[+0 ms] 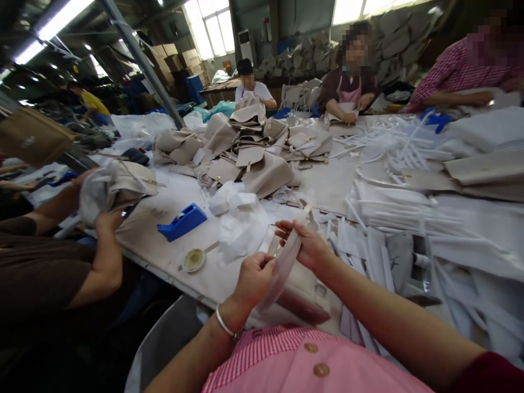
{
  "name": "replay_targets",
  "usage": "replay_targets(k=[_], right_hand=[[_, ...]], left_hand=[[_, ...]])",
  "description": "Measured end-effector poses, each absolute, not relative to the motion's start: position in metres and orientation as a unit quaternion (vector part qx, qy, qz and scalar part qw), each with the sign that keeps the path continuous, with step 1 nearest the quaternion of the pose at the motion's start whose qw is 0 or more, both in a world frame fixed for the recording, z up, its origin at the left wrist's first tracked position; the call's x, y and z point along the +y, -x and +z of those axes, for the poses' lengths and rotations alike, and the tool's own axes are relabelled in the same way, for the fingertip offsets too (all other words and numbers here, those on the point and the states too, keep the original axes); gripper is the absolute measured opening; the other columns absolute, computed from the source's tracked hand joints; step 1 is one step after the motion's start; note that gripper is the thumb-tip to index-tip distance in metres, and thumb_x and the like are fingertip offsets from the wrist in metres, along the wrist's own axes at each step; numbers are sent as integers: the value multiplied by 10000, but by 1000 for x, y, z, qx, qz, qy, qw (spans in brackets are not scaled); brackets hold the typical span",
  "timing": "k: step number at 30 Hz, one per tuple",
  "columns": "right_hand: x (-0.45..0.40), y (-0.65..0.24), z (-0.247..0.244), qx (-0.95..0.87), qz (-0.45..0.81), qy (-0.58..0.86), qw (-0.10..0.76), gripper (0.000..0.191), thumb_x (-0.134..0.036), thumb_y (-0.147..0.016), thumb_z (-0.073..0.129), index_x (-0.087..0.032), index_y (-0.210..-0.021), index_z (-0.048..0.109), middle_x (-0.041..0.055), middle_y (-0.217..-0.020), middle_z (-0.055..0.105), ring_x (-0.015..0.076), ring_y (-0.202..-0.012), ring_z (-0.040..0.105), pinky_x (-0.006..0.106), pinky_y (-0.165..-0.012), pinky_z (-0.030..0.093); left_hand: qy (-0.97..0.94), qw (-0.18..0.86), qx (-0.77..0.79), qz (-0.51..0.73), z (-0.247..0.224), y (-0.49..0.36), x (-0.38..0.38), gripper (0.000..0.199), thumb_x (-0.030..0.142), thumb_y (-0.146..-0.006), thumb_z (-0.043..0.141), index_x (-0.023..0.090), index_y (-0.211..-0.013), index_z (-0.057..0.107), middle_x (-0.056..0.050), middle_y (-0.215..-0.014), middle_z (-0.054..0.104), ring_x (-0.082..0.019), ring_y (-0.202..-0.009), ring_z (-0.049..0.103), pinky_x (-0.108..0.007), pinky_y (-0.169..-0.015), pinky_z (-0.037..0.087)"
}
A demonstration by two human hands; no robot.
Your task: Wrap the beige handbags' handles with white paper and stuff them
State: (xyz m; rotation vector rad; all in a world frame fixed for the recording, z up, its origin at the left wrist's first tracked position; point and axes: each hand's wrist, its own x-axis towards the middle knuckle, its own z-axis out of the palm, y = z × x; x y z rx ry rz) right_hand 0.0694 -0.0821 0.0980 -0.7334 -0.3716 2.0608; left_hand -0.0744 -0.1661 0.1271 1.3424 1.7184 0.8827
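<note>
A pale beige strap (285, 263) runs up slantwise in front of me, its lower part blurred. My left hand (257, 277), with a bangle at the wrist, is closed in a pinch at the strap's left edge. Higher up, my right hand (311, 248) grips the same strap between thumb and fingers. Beneath both hands lies a beige bag (305, 297) with a darker lower edge, close against my pink apron (295, 360). Crumpled white wrapping (241, 221) lies just beyond my left hand.
On the left are a blue tape dispenser (182, 221) and a round tin (194, 260). Beige bags (266, 172) are heaped ahead. White strips and sheets (413, 213) cover the right side. A co-worker's hands hold a wrapped bag (123, 185) at left; others work opposite.
</note>
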Motion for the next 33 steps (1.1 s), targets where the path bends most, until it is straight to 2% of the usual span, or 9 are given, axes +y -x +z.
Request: replay_targets(k=[2,6,11,14,19,23,26,29,33], right_hand=[[-90,-64,97,-215,812,313,443,304,-456,-830,657,-184,-921,756,64,-1059,729,202,-929,643,301,-789,492],[-127,-56,88,-295,815,317,385,392,-483,-813,682,-174,-1046,743,71,-966,743,211,-908,646,326,-864,470],[-101,-70,84,-195,830,311,420,355,-526,-790,672,-204,-912,758,72,-997,741,233,-915,655,392,-903,490],[-82,-79,89,-220,796,340,449,283,-475,-802,682,-211,-871,760,56,-990,742,211,-884,650,369,-871,501],[-118,-70,91,-337,773,356,403,382,-497,-843,639,-200,-1060,741,47,-941,737,210,-904,632,335,-840,487],[-129,-66,91,-250,822,320,400,404,-501,-843,632,-268,-1168,687,34,-1085,722,215,-996,635,341,-884,485],[-104,-73,92,-170,850,300,397,373,-532,-841,604,-241,-1044,720,66,-1093,722,235,-976,652,389,-881,499],[-93,-73,90,-178,826,340,413,228,-401,-813,662,-204,-897,741,60,-958,743,213,-863,661,364,-849,505],[-120,-58,83,-241,814,349,397,279,-364,-770,722,-167,-966,746,53,-865,739,196,-796,639,320,-801,497]], left_hand=[[-510,395,673,362,128,74,-163,178,267,-796,583,138,-748,696,-18,-677,678,-136,-630,580,-228,-600,428],[-520,412,649,374,125,76,-161,178,256,-812,574,142,-773,705,-33,-764,709,-143,-700,612,-231,-654,451],[-519,400,662,364,122,77,-165,166,260,-810,593,147,-754,700,-28,-719,697,-143,-670,604,-237,-636,444],[-497,399,674,374,124,75,-162,154,252,-800,605,145,-733,693,-18,-690,682,-136,-654,591,-234,-630,437],[-452,426,671,406,125,70,-155,168,273,-807,601,147,-790,711,-21,-726,695,-136,-662,588,-232,-621,436],[-470,410,659,421,127,67,-156,165,257,-808,593,152,-786,717,-28,-754,704,-140,-690,598,-236,-650,446],[-470,413,666,406,128,67,-158,199,296,-812,598,138,-764,708,-33,-728,697,-141,-659,588,-239,-616,438],[-465,409,678,396,126,69,-157,222,320,-809,601,130,-762,708,-37,-711,696,-146,-645,586,-244,-603,437],[-463,391,682,410,119,72,-155,187,266,-804,589,133,-774,717,-52,-762,719,-160,-704,625,-252,-661,469]])
